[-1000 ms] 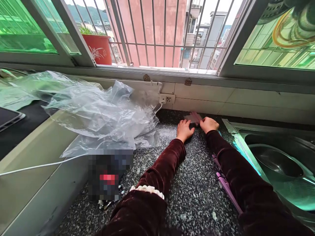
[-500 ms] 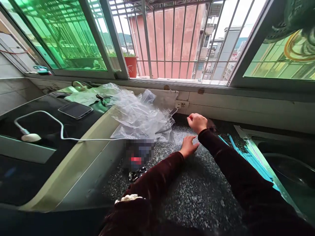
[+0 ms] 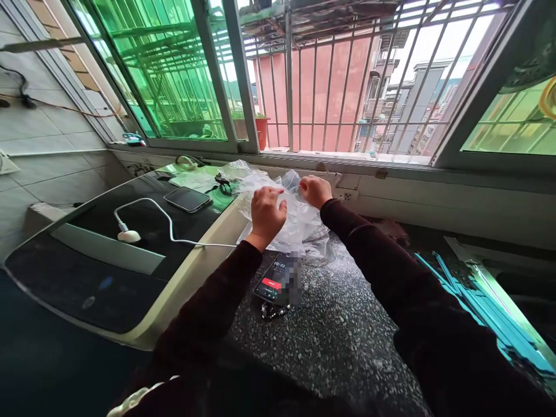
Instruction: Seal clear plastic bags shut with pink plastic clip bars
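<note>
A crumpled clear plastic bag [image 3: 299, 223] lies on the speckled dark counter, partly hidden behind my hands. My left hand [image 3: 266, 215] is over its left side, with the thumb apart from the forefinger and nothing visible between them. Just right of it, my right hand [image 3: 317, 191] is at the bag's raised corner, its fingers curled in a pinch. What sits in that pinch, if anything, is too small to make out. Whether either hand touches the plastic cannot be told. Below the bag lies a phone [image 3: 273, 278] with a lit screen and a beaded strap.
To the left a raised black-topped appliance [image 3: 130, 307] carries a dark phone [image 3: 187, 198] and a white cable with a rounded plug [image 3: 129, 236]. Turquoise strips [image 3: 490, 313] lie beside the sink [image 3: 516, 278] at right. A barred window runs along the back.
Both hands have left the back of the counter and swung left to the plastic bag. The view has turned left. The small pinkish piece between the hands earlier is no longer distinct.
</note>
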Motion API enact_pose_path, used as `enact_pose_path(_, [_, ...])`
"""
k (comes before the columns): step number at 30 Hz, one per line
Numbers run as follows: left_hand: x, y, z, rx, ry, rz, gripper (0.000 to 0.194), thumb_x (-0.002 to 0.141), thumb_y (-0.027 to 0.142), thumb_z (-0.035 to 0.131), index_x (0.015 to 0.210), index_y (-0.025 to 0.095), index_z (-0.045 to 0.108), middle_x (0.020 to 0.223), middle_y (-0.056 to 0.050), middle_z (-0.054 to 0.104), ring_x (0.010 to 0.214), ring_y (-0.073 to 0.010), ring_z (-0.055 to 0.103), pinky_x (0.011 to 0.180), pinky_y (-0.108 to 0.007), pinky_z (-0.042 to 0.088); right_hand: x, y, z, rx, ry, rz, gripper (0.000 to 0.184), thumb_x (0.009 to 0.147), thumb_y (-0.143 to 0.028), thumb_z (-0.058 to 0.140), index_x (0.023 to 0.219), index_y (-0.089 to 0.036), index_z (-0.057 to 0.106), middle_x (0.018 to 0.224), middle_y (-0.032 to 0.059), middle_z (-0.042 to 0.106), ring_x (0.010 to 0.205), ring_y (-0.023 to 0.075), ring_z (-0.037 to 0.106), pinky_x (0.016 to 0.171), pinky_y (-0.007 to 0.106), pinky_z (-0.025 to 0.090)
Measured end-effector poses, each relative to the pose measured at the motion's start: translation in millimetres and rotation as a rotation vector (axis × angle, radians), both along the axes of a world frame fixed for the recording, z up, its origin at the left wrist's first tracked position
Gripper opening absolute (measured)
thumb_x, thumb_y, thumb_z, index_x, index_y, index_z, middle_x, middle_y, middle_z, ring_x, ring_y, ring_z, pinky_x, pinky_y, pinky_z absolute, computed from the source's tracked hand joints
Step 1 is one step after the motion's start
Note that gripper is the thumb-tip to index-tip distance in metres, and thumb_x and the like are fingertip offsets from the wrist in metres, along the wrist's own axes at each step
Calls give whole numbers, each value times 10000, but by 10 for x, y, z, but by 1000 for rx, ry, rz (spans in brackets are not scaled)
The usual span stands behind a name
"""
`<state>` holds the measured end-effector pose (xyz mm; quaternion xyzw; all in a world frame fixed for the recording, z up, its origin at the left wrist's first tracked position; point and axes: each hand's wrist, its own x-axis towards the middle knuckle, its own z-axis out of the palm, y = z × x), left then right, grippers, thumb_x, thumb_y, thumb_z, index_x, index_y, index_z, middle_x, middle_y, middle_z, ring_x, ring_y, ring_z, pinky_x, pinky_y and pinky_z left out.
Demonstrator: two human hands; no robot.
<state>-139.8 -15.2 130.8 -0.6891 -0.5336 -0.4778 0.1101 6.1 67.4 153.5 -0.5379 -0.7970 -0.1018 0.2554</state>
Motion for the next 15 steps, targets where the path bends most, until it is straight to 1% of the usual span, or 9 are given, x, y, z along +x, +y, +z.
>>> enact_pose_path(2, [-176,62,-6,8,-37,103,311,752,175,510,1049,133,590,1054,-130,566,1054,-279,485,990,-441,323,-127,-90,3,39,100,22,302,882,-382,426,991,-182,624,925,55,654,840,176,589,674,254,371])
enact_pose_path(4, [-308,106,-28,16,-79,187,355,745,166,508,1092,119,569,1101,-149,540,1087,-291,466,1001,-443,316,-197,-230,-19,84,158,57,381,863,-480,434,1040,-181,591,958,57,641,828,175,582,677,256,374])
enact_pose_path(7, [-435,147,-47,11,-104,263,420,728,161,527,1146,117,545,1164,-170,502,1134,-314,433,1010,-449,310,-221,-453,-64,112,70,93,478,809,-551,487,1081,-164,559,1037,93,619,852,201,569,679,273,378])
enact_pose_path(9, [-478,161,-46,-6,-92,286,457,716,159,541,1171,122,536,1184,-175,489,1146,-326,425,1007,-453,312,-202,-561,-87,90,-38,60,435,802,-500,519,1066,-157,563,1042,111,616,883,223,565,676,283,377])
enact_pose_path(12, [-502,160,-35,-55,-48,329,477,717,171,549,1191,125,534,1186,-175,495,1130,-336,442,983,-454,335,-137,-629,-108,20,-151,-27,255,828,-328,490,987,-160,596,974,111,639,878,226,571,657,285,366])
enact_pose_path(13, [-507,155,-29,-78,-29,352,477,722,180,548,1196,124,536,1184,-176,500,1120,-339,451,969,-452,347,-106,-632,-112,4,-168,-50,223,830,-278,468,962,-162,606,948,107,647,868,223,575,647,285,358])
enact_pose_path(15, [-521,140,-16,-123,5,400,466,738,193,535,1199,123,540,1175,-181,508,1093,-341,475,928,-444,377,-31,-633,-115,2,-181,-76,218,824,-221,437,928,-166,621,910,99,659,851,218,580,629,285,337])
